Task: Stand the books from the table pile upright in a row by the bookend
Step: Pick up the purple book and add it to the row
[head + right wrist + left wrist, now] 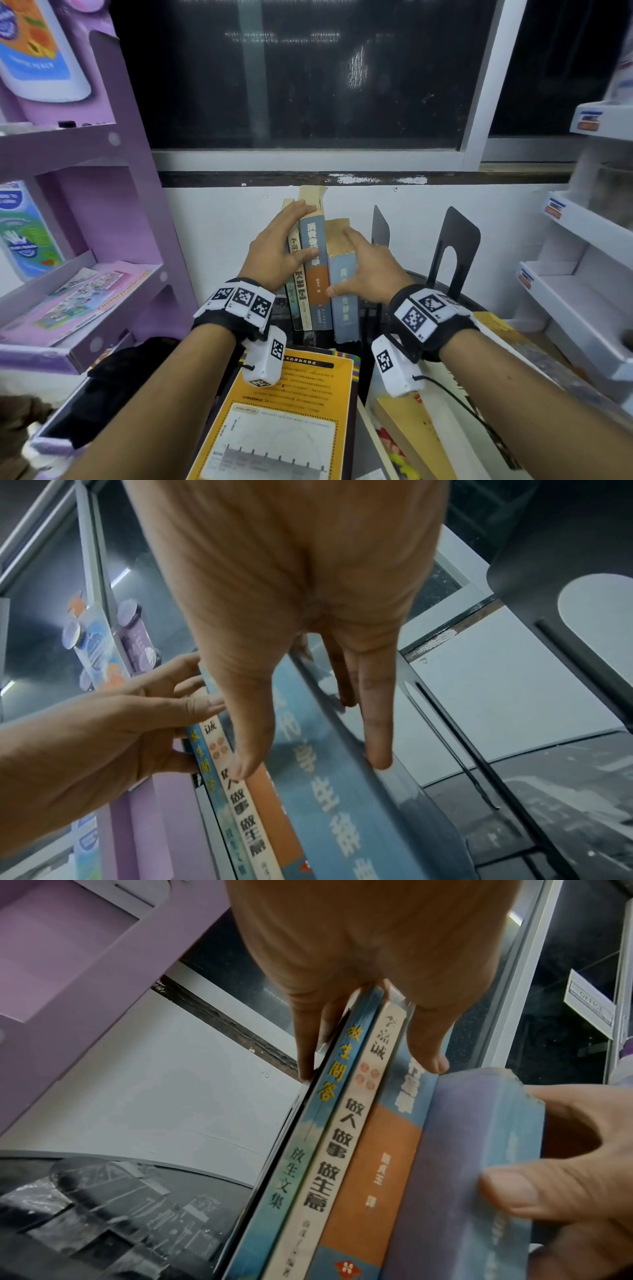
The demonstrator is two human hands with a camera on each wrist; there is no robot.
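Observation:
Several books stand upright in a row on the dark table (120, 1204) against the white wall: a thin blue one (301, 1150), a white-spined one (301, 294), a tall blue-and-orange one (317, 274) and a thick blue one (344, 301). My left hand (301, 233) clasps the left books, fingers along the left cover, thumb across the spines. My right hand (342, 263) grips the thick blue book, thumb on the spines, fingers (377, 737) down its right cover. Two black bookends (455, 246) (380, 233) stand just right of the row. A yellow book (291, 411) lies flat in front.
A purple shelf unit (102, 205) stands close on the left and white shelves (582, 291) on the right. Another flat book (411, 428) lies at the lower right. A dark window is above the wall. A black-and-white object (85, 394) lies at the lower left.

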